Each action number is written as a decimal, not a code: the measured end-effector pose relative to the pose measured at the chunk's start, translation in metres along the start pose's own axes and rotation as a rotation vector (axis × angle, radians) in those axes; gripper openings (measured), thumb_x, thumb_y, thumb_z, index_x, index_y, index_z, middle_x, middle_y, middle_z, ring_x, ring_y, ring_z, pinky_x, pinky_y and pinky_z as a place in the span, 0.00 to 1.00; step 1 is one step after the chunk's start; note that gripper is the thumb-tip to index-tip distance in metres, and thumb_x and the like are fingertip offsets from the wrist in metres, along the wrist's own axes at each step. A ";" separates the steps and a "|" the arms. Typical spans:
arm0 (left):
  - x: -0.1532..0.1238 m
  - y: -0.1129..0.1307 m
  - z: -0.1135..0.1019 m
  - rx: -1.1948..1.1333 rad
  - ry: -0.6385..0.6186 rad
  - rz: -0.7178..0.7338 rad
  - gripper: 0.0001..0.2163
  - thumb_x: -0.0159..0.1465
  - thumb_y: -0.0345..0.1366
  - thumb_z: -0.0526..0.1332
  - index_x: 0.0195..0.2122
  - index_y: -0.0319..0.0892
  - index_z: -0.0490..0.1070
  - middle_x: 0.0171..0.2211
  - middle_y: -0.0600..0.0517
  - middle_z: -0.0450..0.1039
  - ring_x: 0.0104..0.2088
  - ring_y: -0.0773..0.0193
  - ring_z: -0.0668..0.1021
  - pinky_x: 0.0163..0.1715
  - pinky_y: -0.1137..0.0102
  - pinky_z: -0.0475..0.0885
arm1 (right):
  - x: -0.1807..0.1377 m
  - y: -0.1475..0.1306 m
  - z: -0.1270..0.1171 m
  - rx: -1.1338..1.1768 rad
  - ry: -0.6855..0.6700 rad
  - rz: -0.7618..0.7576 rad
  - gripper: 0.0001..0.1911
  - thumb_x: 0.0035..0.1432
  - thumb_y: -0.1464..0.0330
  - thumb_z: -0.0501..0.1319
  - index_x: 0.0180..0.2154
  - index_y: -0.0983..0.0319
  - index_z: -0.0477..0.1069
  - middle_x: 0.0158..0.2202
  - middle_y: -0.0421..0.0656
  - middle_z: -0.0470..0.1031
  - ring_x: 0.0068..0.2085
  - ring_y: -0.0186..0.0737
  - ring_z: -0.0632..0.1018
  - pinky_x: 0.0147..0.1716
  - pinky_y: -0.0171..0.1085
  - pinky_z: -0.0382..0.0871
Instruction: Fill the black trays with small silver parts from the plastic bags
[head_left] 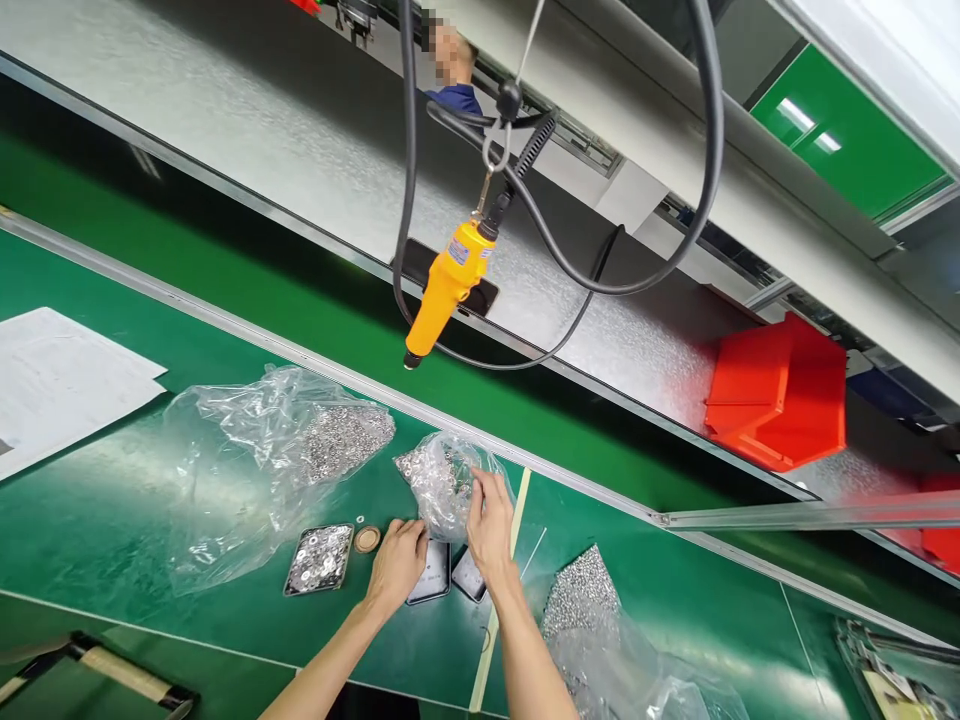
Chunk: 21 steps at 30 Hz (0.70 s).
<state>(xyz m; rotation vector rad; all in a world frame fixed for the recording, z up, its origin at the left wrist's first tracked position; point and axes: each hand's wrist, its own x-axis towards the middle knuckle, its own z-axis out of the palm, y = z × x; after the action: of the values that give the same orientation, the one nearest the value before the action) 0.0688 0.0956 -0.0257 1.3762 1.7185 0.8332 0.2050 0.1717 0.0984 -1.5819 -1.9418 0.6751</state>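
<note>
A clear plastic bag (pixel 439 500) of small metal parts lies in front of me at the back of the green bench. My left hand (pixel 400 562) has its fingers closed on the bag's near left edge, above a small dark-rimmed tray (pixel 430 580). At the bag's right side, my right hand (pixel 489 520) pinches the plastic between thumb and fingers; its fingertips partly cover the parts inside. A second small tray (pixel 469 575) sits partly behind my right wrist. Left of my left hand are a tray of metal washers (pixel 321 560) and a round brownish piece (pixel 367 540).
A larger bag of metal parts (pixel 341 440) lies to the left, another bag (pixel 585 600) to the right. A yellow electric screwdriver (pixel 446 285) hangs overhead on a cable. Paper sheets (pixel 67 385) lie far left; a red bin (pixel 780 395) stands on the shelf.
</note>
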 end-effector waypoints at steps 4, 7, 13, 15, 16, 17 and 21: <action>0.031 0.002 0.013 -0.024 -0.036 -0.030 0.09 0.71 0.31 0.56 0.36 0.38 0.74 0.31 0.51 0.70 0.42 0.58 0.76 0.48 0.59 0.73 | -0.054 0.004 -0.004 -0.045 -0.056 0.084 0.16 0.74 0.66 0.49 0.49 0.57 0.76 0.41 0.43 0.81 0.41 0.42 0.81 0.44 0.39 0.72; 0.049 0.005 0.019 -0.064 -0.061 -0.053 0.07 0.71 0.33 0.58 0.42 0.38 0.75 0.33 0.51 0.73 0.41 0.59 0.77 0.48 0.58 0.75 | -0.072 0.018 0.013 -0.141 -0.142 0.158 0.17 0.72 0.69 0.50 0.45 0.57 0.78 0.40 0.45 0.81 0.41 0.46 0.81 0.44 0.42 0.72; 0.025 0.005 0.002 -0.156 0.008 -0.084 0.16 0.73 0.39 0.51 0.53 0.41 0.74 0.50 0.44 0.79 0.51 0.56 0.80 0.55 0.56 0.73 | -0.041 0.047 0.056 -0.357 -0.293 0.366 0.09 0.68 0.69 0.60 0.41 0.61 0.79 0.39 0.47 0.81 0.43 0.47 0.81 0.46 0.47 0.74; -0.001 -0.001 -0.012 -0.164 0.050 -0.114 0.18 0.72 0.44 0.50 0.53 0.44 0.76 0.50 0.45 0.80 0.50 0.54 0.81 0.52 0.57 0.75 | -0.027 0.052 0.065 -0.407 -0.377 0.420 0.07 0.65 0.66 0.66 0.37 0.63 0.78 0.36 0.44 0.81 0.41 0.44 0.81 0.47 0.47 0.75; -0.015 -0.004 -0.018 -0.162 0.070 -0.138 0.19 0.72 0.47 0.51 0.52 0.45 0.76 0.49 0.45 0.81 0.48 0.53 0.81 0.49 0.58 0.76 | -0.022 0.054 0.069 -0.427 -0.416 0.438 0.08 0.64 0.65 0.67 0.36 0.63 0.78 0.35 0.43 0.81 0.41 0.43 0.81 0.47 0.47 0.76; -0.029 -0.008 -0.025 -0.159 0.088 -0.162 0.20 0.71 0.49 0.51 0.52 0.46 0.77 0.48 0.46 0.81 0.47 0.52 0.82 0.45 0.59 0.77 | -0.018 0.055 0.072 -0.445 -0.451 0.449 0.09 0.64 0.64 0.69 0.35 0.64 0.77 0.35 0.42 0.80 0.41 0.43 0.81 0.48 0.47 0.76; -0.072 -0.023 -0.042 -0.169 0.112 -0.204 0.21 0.70 0.52 0.52 0.50 0.47 0.78 0.46 0.46 0.82 0.44 0.53 0.84 0.39 0.63 0.79 | -0.011 0.051 0.075 -0.504 -0.521 0.455 0.12 0.64 0.62 0.69 0.34 0.64 0.76 0.35 0.42 0.80 0.41 0.43 0.81 0.48 0.46 0.76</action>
<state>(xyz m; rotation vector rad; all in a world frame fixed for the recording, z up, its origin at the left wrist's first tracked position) 0.0297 0.0197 -0.0131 1.0401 1.7942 0.9307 0.1921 0.1676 0.0079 -2.3963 -2.2583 0.8948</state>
